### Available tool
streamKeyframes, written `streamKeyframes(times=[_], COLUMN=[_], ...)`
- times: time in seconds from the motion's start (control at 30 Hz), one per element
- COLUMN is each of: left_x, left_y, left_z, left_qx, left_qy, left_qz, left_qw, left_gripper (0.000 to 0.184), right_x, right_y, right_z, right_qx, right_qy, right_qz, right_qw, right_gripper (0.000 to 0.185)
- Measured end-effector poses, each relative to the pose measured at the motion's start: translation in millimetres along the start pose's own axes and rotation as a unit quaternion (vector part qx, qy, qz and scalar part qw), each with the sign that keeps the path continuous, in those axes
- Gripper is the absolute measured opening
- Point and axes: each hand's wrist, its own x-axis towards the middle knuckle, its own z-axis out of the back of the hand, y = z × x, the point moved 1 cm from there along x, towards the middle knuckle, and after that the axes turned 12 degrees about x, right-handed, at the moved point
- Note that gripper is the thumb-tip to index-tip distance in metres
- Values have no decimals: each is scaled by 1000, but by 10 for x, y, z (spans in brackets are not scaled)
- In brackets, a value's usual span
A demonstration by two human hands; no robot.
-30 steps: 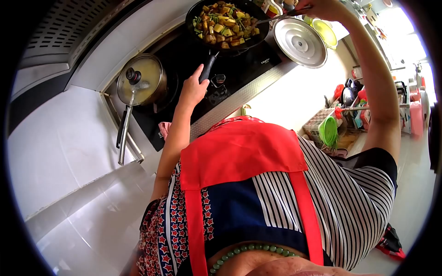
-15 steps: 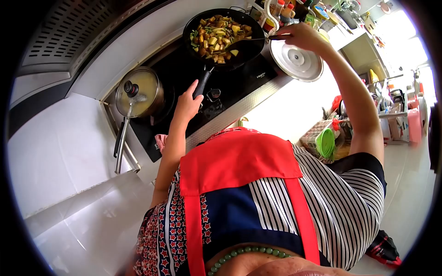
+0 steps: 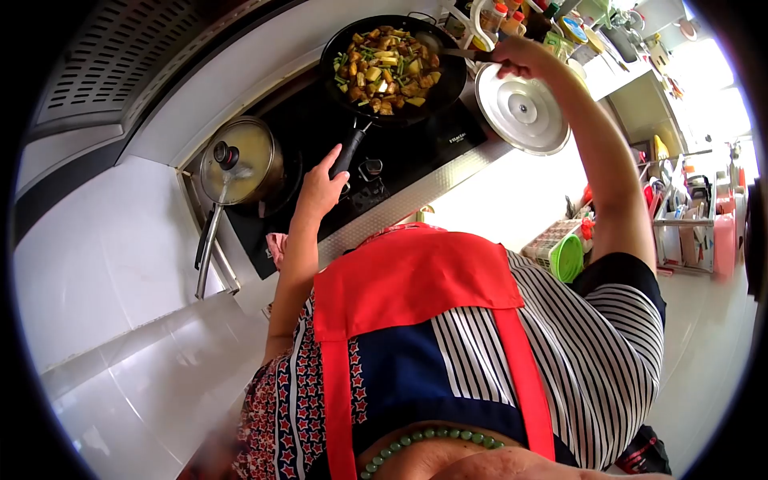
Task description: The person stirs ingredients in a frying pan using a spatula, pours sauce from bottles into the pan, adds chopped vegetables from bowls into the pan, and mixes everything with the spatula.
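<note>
A black wok (image 3: 450, 90) sits on the hob, holding browned chunks and green pieces of food (image 3: 382, 68). My left hand (image 3: 320, 194) is closed round the wok's black handle (image 3: 350, 150), its index finger stretched along it. Over at the wok's right rim, my right hand (image 3: 524, 59) grips the dark handle of a spatula (image 3: 468, 54). The spatula's blade lies inside the wok, at the right edge of the food. Just below my right hand, a round metal lid (image 3: 523, 110) rests on the counter.
A lidded saucepan (image 3: 260, 180) stands at the hob's left side, its long handle pointing toward me. Sauce bottles (image 3: 512, 22) crowd the back right, beside a white rack. A basket with a green container (image 3: 566, 258) and a dish rack (image 3: 688, 212) are on the right.
My right hand has moved slightly right, drawing the spatula from the middle of the food to the wok's right side. The food pieces have shifted. My left hand keeps its hold.
</note>
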Motion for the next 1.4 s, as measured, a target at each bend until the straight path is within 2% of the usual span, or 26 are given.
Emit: streamKeyframes(times=[0.07, 0.1, 0.13, 0.2, 0.23, 0.33, 0.37, 0.47, 0.5, 0.53, 0.6, 0.67, 0.73, 0.77, 0.87, 0.9, 0.97, 1.03, 1.13, 1.27, 1.3, 1.4], left_x=[-18, -25, -20, -3, 10, -9, -18, -11, -2, 1, -12, -6, 59, 79, 5, 16, 53, 70, 41, 36, 39, 40], left_y=[-28, -29, -31, -9, 23, -23, -43, -32, -33, -34, -28, -19, 107, 148, -28, 3, 83, 122, 86, 45, 48, 53], left_z=[9, 7, 10, 5, -11, -1, 11, 0, -3, -7, -11, -19, -92, -107, -10, -37, -84, -96, -95, -61, -65, -73], left_qx=[-7, -6, -5, -4, -5, -11, -13, -21, -22, -23, -28, -33, -14, -4, -15, -14, -9, -5, -16, -33, -37, -45], left_qy=[2, 3, 4, 1, -2, 4, 6, 7, 7, 6, 3, 2, -23, -36, 16, -3, -37, -44, -32, -11, -12, -16], left_qz=[7, 10, 12, 11, 7, 12, 16, 16, 17, 19, 25, 33, 10, -1, 65, 44, 0, -2, 11, 34, 31, 25], left_qw=[1000, 1000, 1000, 1000, 1000, 1000, 1000, 1000, 1000, 1000, 999, 999, 1000, 999, 998, 999, 999, 999, 999, 999, 999, 999], left_gripper=[58, 58, 58, 59, 59, 59, 59, 60, 60, 60, 59, 59, 59, 59, 59, 59, 59, 59, 59, 59, 59, 59], right_x=[194, 189, 231, 89, 48, -239, -554, -822, -753, -713, -435, -159, 177, 205, 594, 608, 618, 799, 610, -56, -43, -102], right_y=[-196, -262, -381, -431, -466, -602, -463, -418, -432, -402, -330, -204, -34, 93, 293, 328, 334, 241, 153, 153, 100, 164], right_z=[-169, -274, -310, -401, -408, -295, -316, -143, -18, 47, 165, 284, 369, 341, 175, 92, -79, -130, -116, 18, 107, 393], right_qx=[55, 25, 10, -17, -93, -287, -310, -300, -234, -247, -160, -153, -109, -57, 10, -5, -40, -71, -223, -357, -341, -295], right_qy=[29, 26, 46, 15, -21, -93, -102, -118, -95, -115, -108, -87, -44, -27, 82, 87, 105, 131, 41, -36, -26, -3], right_qz=[24, 51, 116, 181, 196, 412, 294, 308, 319, 362, 328, 341, 286, 201, 157, 148, 201, 262, 439, 436, 471, 417], right_qw=[998, 998, 992, 983, 976, 860, 898, 895, 913, 892, 925, 924, 951, 978, 984, 985, 973, 954, 869, 826, 813, 860], right_gripper=[22, 30, 29, 30, 38, 41, 43, 39, 37, 35, 30, 26, 27, 32, 26, 33, 39, 47, 50, 49, 48, 51])
